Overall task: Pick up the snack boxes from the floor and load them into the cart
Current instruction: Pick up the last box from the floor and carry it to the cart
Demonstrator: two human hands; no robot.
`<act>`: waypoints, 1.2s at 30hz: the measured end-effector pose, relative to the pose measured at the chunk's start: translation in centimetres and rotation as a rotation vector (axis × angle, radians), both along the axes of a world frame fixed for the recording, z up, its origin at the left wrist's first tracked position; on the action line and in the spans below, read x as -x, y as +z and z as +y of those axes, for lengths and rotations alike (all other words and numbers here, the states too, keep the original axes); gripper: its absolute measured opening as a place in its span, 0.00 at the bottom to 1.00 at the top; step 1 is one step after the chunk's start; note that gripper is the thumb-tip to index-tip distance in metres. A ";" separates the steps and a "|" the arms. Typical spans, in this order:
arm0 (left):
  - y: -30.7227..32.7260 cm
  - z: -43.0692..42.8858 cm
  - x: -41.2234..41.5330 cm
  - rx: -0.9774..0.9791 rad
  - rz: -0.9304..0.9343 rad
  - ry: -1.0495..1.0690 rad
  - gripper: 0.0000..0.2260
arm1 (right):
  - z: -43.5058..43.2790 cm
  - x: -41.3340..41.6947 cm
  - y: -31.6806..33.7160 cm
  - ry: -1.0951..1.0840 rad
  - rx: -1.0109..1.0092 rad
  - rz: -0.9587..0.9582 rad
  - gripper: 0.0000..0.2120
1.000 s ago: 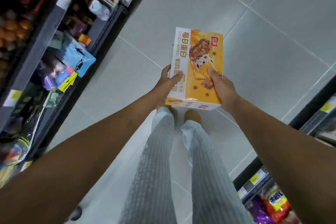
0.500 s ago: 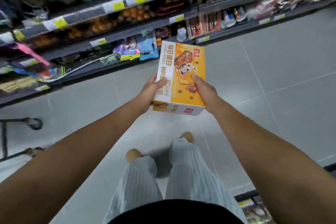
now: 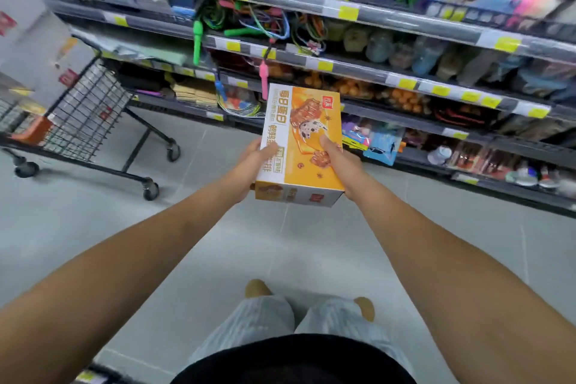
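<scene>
Fingers (image 3: pixel 268 148) grip orange-white snack box (image 3: pixel 300 146), printed face up.

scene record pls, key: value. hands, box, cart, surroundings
setting: shop aisle, tiled floor
box: orange snack box, held in the air between both hands
left hand: grips the box's left edge
right hand: grips its right side, thumb on the top face
cart: wire cart to the left, apart from the box; holds items, too blurred to name
shelves: stocked, behind the box
</scene>
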State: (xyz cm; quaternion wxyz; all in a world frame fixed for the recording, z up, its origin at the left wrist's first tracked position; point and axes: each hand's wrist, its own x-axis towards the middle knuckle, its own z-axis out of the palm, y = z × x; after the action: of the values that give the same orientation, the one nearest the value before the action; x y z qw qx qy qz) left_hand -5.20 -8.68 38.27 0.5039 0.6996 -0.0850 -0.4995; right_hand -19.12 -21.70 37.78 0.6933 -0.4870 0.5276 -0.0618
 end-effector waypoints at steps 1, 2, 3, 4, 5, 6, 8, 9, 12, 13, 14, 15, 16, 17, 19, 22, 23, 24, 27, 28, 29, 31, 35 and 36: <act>0.3 1.3 -1.7 0.014 -0.009 0.033 0.18 | 0.9 -2.1 0.4 0.032 0.010 -0.006 0.20; 0.7 2.8 -3.5 0.021 -0.017 0.064 0.19 | 1.8 -4.5 0.9 0.068 0.030 -0.015 0.20; 1.0 4.1 -5.2 0.038 -0.017 0.095 0.19 | 2.7 -6.8 1.3 0.104 0.043 -0.023 0.21; 1.3 5.4 -7.0 0.047 -0.026 0.126 0.19 | 3.7 -9.0 1.8 0.135 0.053 -0.023 0.21; 1.7 6.6 -8.4 0.057 -0.039 0.155 0.19 | 4.5 -10.8 2.1 0.163 0.059 -0.030 0.22; 2.2 8.5 -10.7 0.066 -0.059 0.201 0.18 | 6.1 -13.8 2.6 0.196 0.072 -0.042 0.23; 2.8 11.0 -13.6 0.092 -0.080 0.283 0.16 | 8.2 -17.4 3.0 0.237 0.097 -0.062 0.21; 3.0 12.2 -14.9 0.100 -0.088 0.323 0.15 | 9.2 -19.1 3.3 0.256 0.106 -0.072 0.20; 3.8 15.8 -18.7 0.133 -0.005 0.459 0.09 | 12.2 -24.3 4.3 0.306 0.124 -0.083 0.22; 4.0 16.8 -19.8 0.162 0.043 0.491 0.09 | 13.0 -25.9 4.4 0.327 0.130 -0.087 0.29; 4.2 18.1 -21.4 0.186 0.079 0.524 0.10 | 13.9 -28.0 4.4 0.342 0.146 -0.084 0.39; 4.3 18.9 -22.7 0.207 0.097 0.551 0.11 | 14.6 -29.6 4.3 0.350 0.153 -0.060 0.48; 4.5 19.8 -24.0 0.219 0.104 0.578 0.12 | 15.3 -31.3 4.4 0.363 0.154 -0.065 0.49; 4.7 20.6 -25.2 0.232 0.104 0.601 0.12 | 16.1 -32.8 4.8 0.381 0.150 -0.080 0.41; 5.2 22.2 -28.2 0.241 0.098 0.639 0.11 | 17.7 -36.1 6.2 0.441 0.146 -0.107 0.18; 6.1 24.0 -33.4 0.248 0.084 0.663 0.08 | 19.3 -42.0 7.4 0.500 0.188 -0.143 0.18; 6.6 24.8 -35.6 0.252 0.070 0.684 0.07 | 20.1 -44.7 7.8 0.522 0.204 -0.162 0.21; 6.9 25.5 -37.9 0.252 0.050 0.703 0.07 | 20.8 -47.2 8.3 0.545 0.224 -0.170 0.22; 7.9 26.8 -43.2 0.225 -0.074 0.718 0.11 | 22.4 -52.9 9.7 0.563 0.259 -0.199 0.24; 8.5 27.3 -45.4 0.217 -0.129 0.718 0.13 | 23.1 -55.1 10.4 0.561 0.271 -0.209 0.25; 8.9 27.7 -47.0 0.213 -0.181 0.723 0.15 | 23.5 -56.8 10.7 0.555 0.267 -0.217 0.26; 9.7 28.6 -50.7 0.178 -0.259 0.729 0.19 | 24.5 -60.4 11.2 0.539 0.260 -0.237 0.28; 10.9 29.9 -57.1 0.156 -0.214 0.763 0.24 | 24.6 -68.2 9.0 0.498 0.225 -0.177 0.51; 11.5 30.2 -58.7 0.152 -0.196 0.760 0.21 | 24.7 -70.2 8.8 0.493 0.207 -0.172 0.51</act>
State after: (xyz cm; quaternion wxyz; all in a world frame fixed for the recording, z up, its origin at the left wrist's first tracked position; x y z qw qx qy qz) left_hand 53.52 21.55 49.76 0.6927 0.6862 0.0953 -0.2005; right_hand 51.07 2.95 46.54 0.6762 -0.6618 0.3234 0.0142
